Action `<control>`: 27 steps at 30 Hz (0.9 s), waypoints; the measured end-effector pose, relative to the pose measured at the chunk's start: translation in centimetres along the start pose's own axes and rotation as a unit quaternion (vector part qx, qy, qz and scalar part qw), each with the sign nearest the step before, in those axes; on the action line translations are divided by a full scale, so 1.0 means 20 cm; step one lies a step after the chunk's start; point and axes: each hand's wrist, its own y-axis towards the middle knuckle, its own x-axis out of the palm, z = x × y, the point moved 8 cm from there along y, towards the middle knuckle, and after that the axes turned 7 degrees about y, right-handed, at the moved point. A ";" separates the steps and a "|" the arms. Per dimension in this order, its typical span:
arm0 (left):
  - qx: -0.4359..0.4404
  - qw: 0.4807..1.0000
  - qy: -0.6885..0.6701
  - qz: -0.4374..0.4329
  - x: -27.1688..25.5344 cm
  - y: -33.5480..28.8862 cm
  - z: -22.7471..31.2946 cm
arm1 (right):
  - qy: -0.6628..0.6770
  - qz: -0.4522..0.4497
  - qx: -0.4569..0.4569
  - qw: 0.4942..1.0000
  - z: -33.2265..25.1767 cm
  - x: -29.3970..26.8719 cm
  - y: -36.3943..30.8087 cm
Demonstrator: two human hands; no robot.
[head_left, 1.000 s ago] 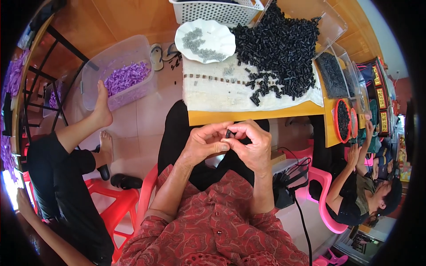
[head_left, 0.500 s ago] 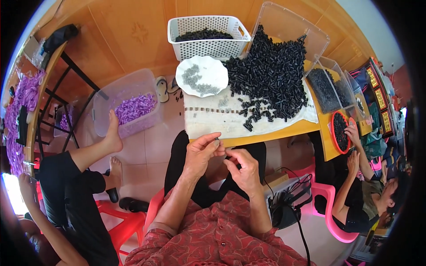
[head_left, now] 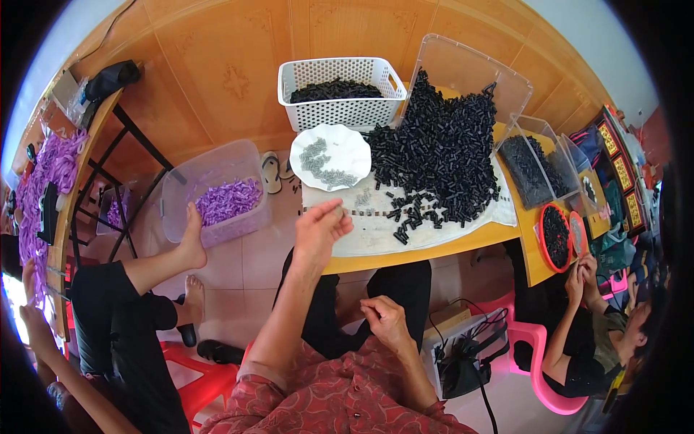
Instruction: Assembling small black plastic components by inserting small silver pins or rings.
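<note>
My left hand (head_left: 320, 230) is stretched out over the front of the white cloth (head_left: 361, 242), just below a white scalloped plate (head_left: 348, 145). Its fingers are pinched together; what they hold, if anything, is too small to make out. Small clear pieces (head_left: 316, 160) lie on the plate, and a few more sit on the cloth beside it. Over my lap, my right hand (head_left: 389, 322) is closed, thumb against fingers, its contents hidden. To the right of the plate spreads a big heap of short black tubes (head_left: 448, 152), spilling from a tipped clear bin (head_left: 470, 58).
Behind the plate stands a white perforated basket (head_left: 340, 112) of black pieces. A clear tub (head_left: 173, 210) with purple pieces is on the floor at left, beside a person's bare foot (head_left: 191, 242). At right, another person works near a red-rimmed tray (head_left: 542, 224).
My left hand has moved forward and up from over my lap to the cloth near the plate. The right hand has drawn back toward me, and the hands are now apart.
</note>
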 end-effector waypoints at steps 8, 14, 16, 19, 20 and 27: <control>0.058 0.995 0.080 0.012 0.19 0.53 0.44 | 0.011 0.017 0.020 1.000 0.02 -0.05 0.00; 0.140 0.985 0.097 0.016 0.35 0.93 0.83 | -0.012 0.001 -0.006 1.000 0.01 -0.05 -0.01; 0.136 0.983 0.124 0.022 0.34 0.91 0.83 | -0.014 0.010 -0.012 1.000 0.03 -0.06 -0.02; 0.176 0.977 0.122 -0.016 0.29 0.65 0.70 | -0.028 0.025 0.008 0.999 0.06 -0.10 -0.02; 0.154 0.981 0.116 -0.033 0.29 0.51 0.62 | -0.028 0.028 0.017 0.999 0.08 -0.12 -0.02; -0.046 0.962 0.152 -0.224 0.09 -0.32 0.08 | -0.047 0.020 0.027 0.998 0.11 -0.10 0.00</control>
